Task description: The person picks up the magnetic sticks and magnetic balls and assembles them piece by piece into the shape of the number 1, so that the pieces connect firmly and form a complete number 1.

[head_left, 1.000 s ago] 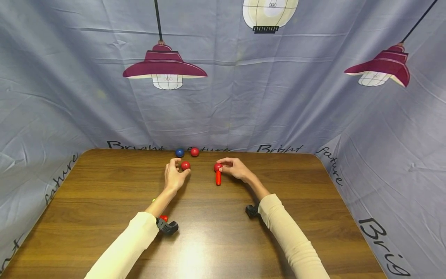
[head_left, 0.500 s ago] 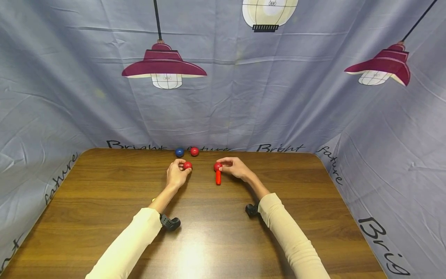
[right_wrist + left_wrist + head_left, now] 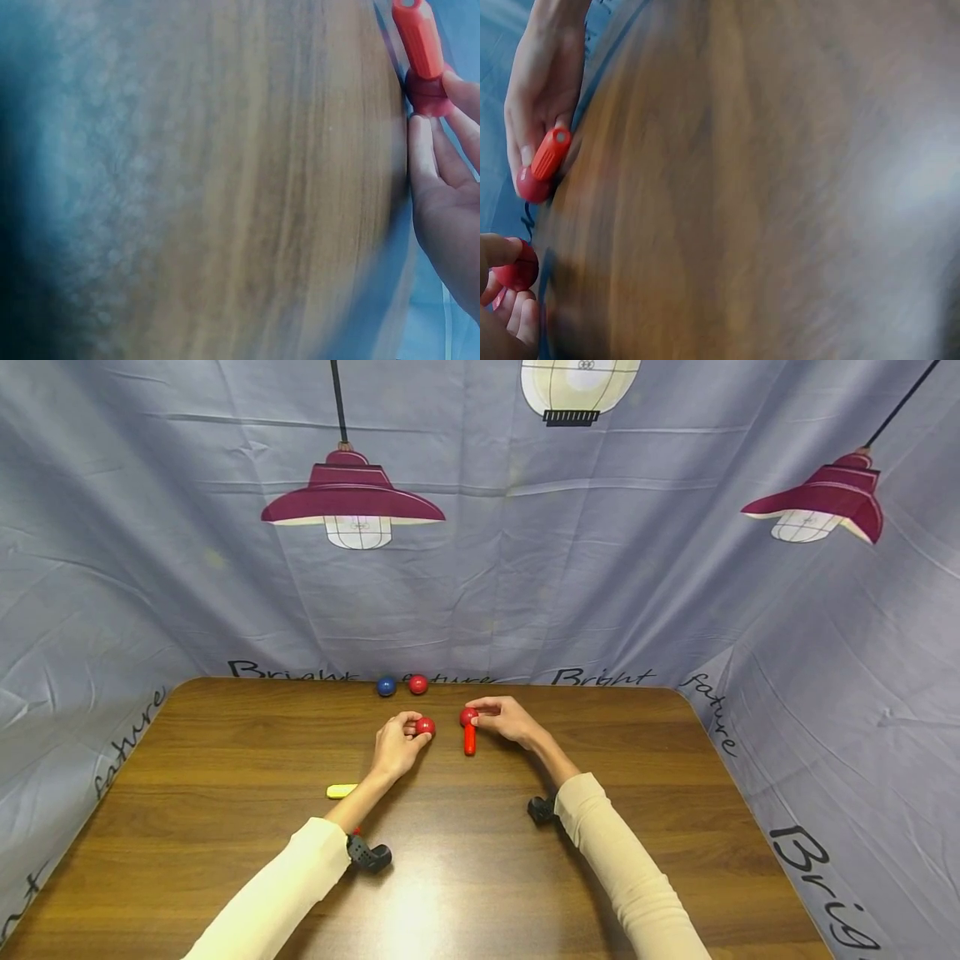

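Note:
My left hand [image 3: 397, 745] pinches a red ball [image 3: 426, 727] between thumb and fingers. The same ball [image 3: 521, 270] shows at the lower left of the left wrist view, with a dark line across it. To its right, my right hand [image 3: 512, 722] pinches a second red ball [image 3: 468, 716]. A short red ridged stick [image 3: 469, 741] joins that second ball and points toward me in the head view. In the right wrist view the stick [image 3: 420, 41] has a hole in its free end. A small gap separates the two held balls.
At the back edge of the wooden table [image 3: 637, 860] lie a blue ball [image 3: 386, 686] and another red ball [image 3: 417, 684]. A yellow stick [image 3: 341, 791] lies beside my left forearm, which partly covers it. Under that wrist a small red piece [image 3: 357, 832] peeks out, mostly hidden.
My left hand has closed its fingers on the red ball and carried it right and slightly nearer. The yellow stick has come more into view. My right hand has stayed in place.

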`<state>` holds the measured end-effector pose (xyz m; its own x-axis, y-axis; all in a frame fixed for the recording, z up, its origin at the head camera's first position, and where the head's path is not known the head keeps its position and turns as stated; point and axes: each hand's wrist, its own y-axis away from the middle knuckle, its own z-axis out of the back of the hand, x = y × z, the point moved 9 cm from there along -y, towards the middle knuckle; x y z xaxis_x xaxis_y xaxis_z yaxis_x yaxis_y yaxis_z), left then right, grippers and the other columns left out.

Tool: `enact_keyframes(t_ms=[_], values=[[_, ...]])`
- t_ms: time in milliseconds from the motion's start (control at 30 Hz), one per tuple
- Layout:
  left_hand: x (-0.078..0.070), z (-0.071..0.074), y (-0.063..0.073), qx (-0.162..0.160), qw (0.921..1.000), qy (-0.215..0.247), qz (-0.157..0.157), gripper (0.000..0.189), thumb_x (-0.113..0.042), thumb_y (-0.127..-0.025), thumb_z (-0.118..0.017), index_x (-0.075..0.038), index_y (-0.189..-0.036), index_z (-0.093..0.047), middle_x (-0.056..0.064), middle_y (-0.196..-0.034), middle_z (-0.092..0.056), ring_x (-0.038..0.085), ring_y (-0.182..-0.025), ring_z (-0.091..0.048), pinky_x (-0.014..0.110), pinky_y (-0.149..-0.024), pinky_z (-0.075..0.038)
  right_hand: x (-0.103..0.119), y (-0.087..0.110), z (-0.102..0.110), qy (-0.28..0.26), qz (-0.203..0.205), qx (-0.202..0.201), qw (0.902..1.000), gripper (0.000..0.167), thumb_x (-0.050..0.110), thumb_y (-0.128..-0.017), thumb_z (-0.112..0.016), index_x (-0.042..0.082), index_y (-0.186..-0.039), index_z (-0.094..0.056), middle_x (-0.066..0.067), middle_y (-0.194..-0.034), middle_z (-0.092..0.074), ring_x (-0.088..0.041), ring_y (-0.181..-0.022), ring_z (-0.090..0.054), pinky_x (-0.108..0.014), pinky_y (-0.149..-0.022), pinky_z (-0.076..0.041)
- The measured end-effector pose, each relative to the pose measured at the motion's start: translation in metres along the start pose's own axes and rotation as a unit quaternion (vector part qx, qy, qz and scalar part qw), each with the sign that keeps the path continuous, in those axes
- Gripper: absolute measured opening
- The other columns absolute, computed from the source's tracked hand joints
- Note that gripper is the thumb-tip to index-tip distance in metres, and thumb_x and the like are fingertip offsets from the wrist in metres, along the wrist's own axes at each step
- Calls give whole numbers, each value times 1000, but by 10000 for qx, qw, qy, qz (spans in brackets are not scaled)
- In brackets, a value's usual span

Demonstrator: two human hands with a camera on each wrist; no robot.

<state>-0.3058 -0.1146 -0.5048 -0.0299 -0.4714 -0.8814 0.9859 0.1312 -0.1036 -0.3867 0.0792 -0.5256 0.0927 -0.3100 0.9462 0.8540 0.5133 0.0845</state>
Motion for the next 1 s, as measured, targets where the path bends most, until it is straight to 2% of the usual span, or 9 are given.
enact_keyframes(t_ms=[300, 533, 733, 1000], values=[[-10, -20, 19, 403, 9989, 160, -199, 32, -2, -85, -78, 6, -113, -65, 18, -104, -69, 30, -95, -67, 38, -85, -57, 0, 1, 0, 31, -58, 1, 10000, 36, 4, -93, -69, -4, -127, -64, -16, -117, -70, -18, -107, -64, -24, -88, -50], [-17, -30, 33, 621, 9969, 413, -259, 31, 0, -84, -78, 6, -112, -66, 16, -100, -70, 29, -93, -68, 37, -83, -57, 1, 1, -1, -37, -13, 8, 10000, 36, 3, -93, -68, -5, -128, -63, -16, -117, -70, -19, -108, -64, -25, -89, -50], [-18, -38, 40, 752, 9955, 473, -318, 30, 0, -83, -78, 5, -110, -67, 13, -98, -69, 26, -91, -67, 34, -82, -57, 2, 0, -2, -53, -41, 0, 10000, 36, 4, -93, -69, -5, -128, -63, -16, -118, -69, -20, -109, -64, -25, -89, -50], [-25, -50, 42, 918, 9918, 596, -658, 29, 3, -82, -79, 5, -108, -66, 13, -97, -68, 26, -89, -66, 36, -80, -58, 3, 3, -1, -94, -32, -40, 9999, 37, 5, -93, -69, -6, -128, -63, -17, -118, -69, -21, -110, -64, -28, -91, -51]])
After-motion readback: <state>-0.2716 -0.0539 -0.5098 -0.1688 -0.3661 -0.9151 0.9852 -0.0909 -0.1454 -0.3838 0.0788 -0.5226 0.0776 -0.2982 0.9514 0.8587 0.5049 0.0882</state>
